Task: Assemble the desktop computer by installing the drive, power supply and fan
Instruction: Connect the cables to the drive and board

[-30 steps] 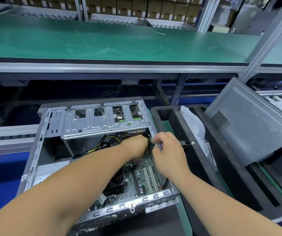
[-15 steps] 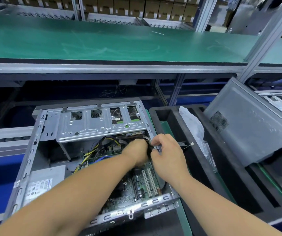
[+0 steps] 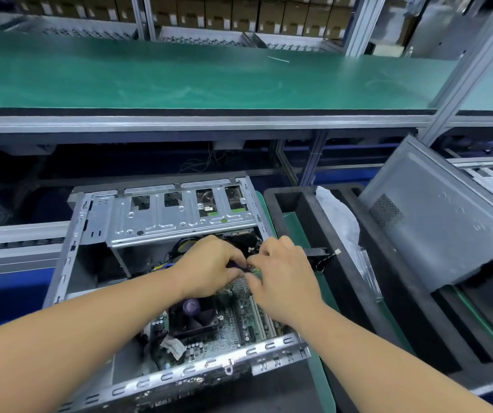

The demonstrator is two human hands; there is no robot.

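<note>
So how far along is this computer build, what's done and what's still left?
A cooler fan already sits on the motherboard inside the open case. Both hands, left and right, work on something small and dark just below the drive cage; what it is stays hidden. The side panel is off, so closing up remains.
</note>
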